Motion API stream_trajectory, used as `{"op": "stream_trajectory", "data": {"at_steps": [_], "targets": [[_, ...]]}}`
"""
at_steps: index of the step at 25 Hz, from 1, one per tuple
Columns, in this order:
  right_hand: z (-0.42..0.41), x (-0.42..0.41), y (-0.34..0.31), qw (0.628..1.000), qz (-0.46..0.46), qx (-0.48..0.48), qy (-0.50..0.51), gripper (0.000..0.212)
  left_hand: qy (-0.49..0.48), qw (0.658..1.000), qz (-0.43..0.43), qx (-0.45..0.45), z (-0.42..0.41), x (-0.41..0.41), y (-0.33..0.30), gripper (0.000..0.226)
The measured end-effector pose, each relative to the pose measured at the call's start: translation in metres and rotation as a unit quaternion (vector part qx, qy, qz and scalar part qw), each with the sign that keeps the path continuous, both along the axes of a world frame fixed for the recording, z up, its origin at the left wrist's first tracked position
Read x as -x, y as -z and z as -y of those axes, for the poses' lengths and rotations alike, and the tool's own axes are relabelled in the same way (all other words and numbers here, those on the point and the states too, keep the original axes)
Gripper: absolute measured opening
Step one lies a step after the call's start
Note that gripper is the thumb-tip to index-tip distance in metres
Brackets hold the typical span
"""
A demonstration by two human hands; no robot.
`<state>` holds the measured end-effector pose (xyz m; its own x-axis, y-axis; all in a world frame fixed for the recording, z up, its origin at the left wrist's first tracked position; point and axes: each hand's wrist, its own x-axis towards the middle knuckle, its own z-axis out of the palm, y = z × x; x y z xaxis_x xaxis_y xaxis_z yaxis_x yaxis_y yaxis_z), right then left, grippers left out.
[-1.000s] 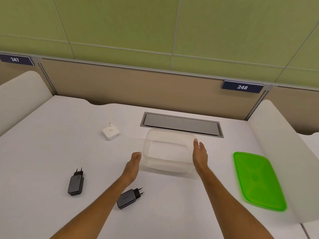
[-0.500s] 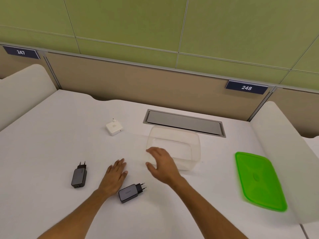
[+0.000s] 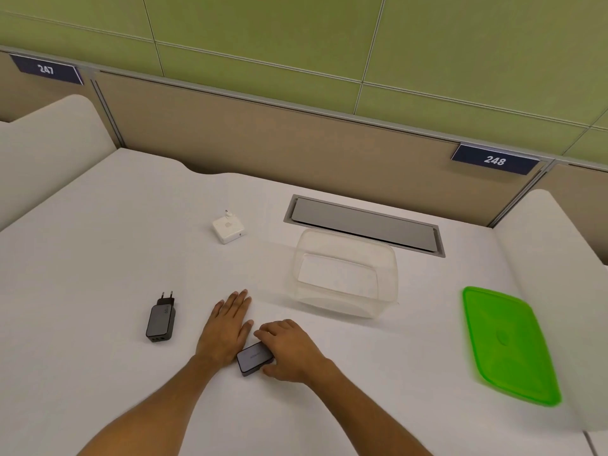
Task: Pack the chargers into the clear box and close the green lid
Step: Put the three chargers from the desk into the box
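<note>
The clear box (image 3: pixel 345 274) stands open and empty on the white table, right of centre. The green lid (image 3: pixel 508 343) lies flat at the far right. A dark grey charger (image 3: pixel 254 358) lies near the front; my right hand (image 3: pixel 289 350) curls over its plug end and grips it on the table. My left hand (image 3: pixel 227 327) rests flat, fingers apart, just left of that charger. A second dark charger (image 3: pixel 160 319) lies further left with its plug pointing away. A white charger (image 3: pixel 228 226) sits at the back, left of the box.
A grey metal cable hatch (image 3: pixel 365 224) is set into the table behind the box. White rounded dividers (image 3: pixel 552 274) rise on both sides, and a beige partition (image 3: pixel 296 143) with number plates runs along the back.
Both hands left the clear box and moved down to the near charger. My right hand has closed on it; my left hand has settled flat on the table.
</note>
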<state>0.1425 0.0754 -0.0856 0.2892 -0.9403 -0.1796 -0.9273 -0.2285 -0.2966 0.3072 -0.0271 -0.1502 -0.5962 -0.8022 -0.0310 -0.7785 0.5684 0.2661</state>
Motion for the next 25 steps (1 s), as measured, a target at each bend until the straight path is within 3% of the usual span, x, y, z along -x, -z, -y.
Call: {"op": "stream_trajectory", "data": {"at_steps": [14,20,25], "targets": [[0.013,-0.006,0.004,0.997,-0.049,0.036,-0.043,0.034,-0.005,0.999,-0.035,-0.009,-0.001,0.0,-0.002,0.066],[0.031,0.023,-0.031,0.994,-0.038,0.09,0.039,0.037,-0.006,0.999,-0.05,-0.009,-0.001,0.0,-0.001,0.067],[0.047,0.062,-0.073,0.975,-0.011,0.137,0.176,0.036,-0.017,0.999,-0.047,-0.007,0.0,0.0,0.002,0.067]]}}
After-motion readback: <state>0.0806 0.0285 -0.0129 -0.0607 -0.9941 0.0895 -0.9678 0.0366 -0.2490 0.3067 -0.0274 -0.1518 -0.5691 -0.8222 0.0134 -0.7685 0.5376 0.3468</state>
